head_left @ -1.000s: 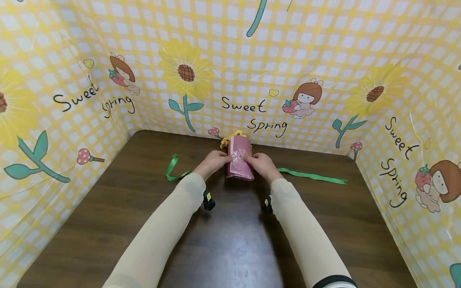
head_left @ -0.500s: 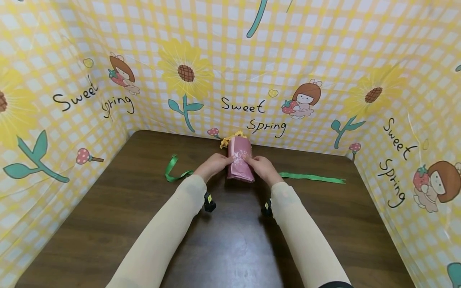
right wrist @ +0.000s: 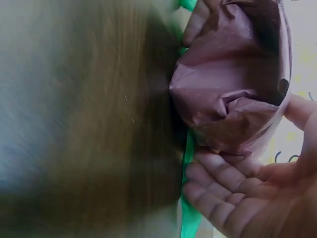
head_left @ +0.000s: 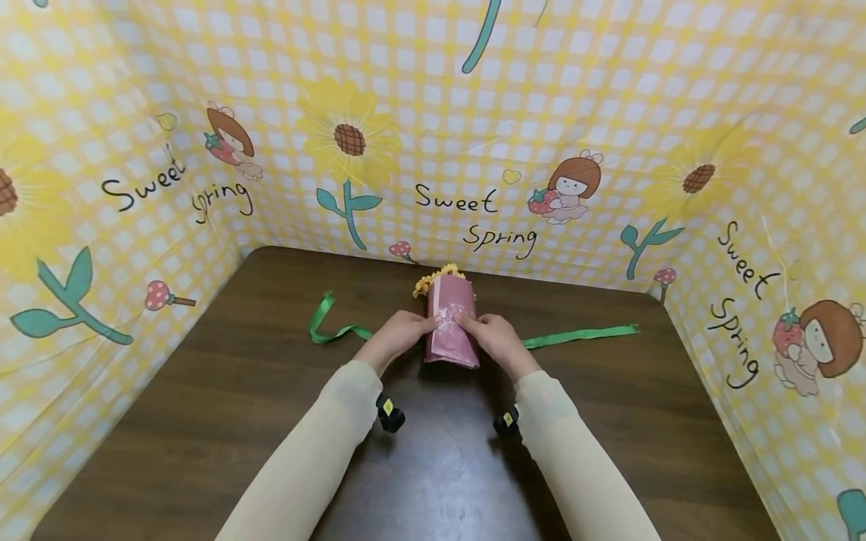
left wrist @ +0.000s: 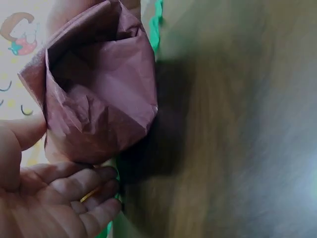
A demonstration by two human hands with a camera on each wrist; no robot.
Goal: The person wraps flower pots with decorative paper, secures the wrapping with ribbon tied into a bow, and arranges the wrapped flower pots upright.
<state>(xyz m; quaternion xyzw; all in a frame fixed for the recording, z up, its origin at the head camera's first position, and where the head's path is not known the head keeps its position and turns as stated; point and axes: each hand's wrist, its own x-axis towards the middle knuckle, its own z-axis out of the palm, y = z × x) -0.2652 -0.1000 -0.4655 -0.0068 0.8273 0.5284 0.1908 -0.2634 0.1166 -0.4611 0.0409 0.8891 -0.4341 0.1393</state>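
Observation:
A small bouquet point(head_left: 452, 330) in pink wrapping paper stands in the middle of the far part of the table, yellow flowers point(head_left: 438, 278) showing at its far end. My left hand point(head_left: 403, 330) grips its left side and my right hand point(head_left: 499, 336) its right side, each with the thumb on the front and the fingers round the side. Both wrist views look into the hollow, creased lower end of the wrapping paper point(left wrist: 114, 84). A green ribbon point(head_left: 582, 335) comes out on both sides; its middle is hidden behind the bouquet and hands.
The brown wooden table point(head_left: 419, 481) meets a yellow checked cloth point(head_left: 433, 120) printed with flowers and figures, which hangs at the back and both sides. The ribbon's left end point(head_left: 323, 309) lies curled on the table.
Both hands have drawn the bouquet a little toward me, keeping their hold. The right stretch of ribbon now slants, its free end shifted slightly left and away from me.

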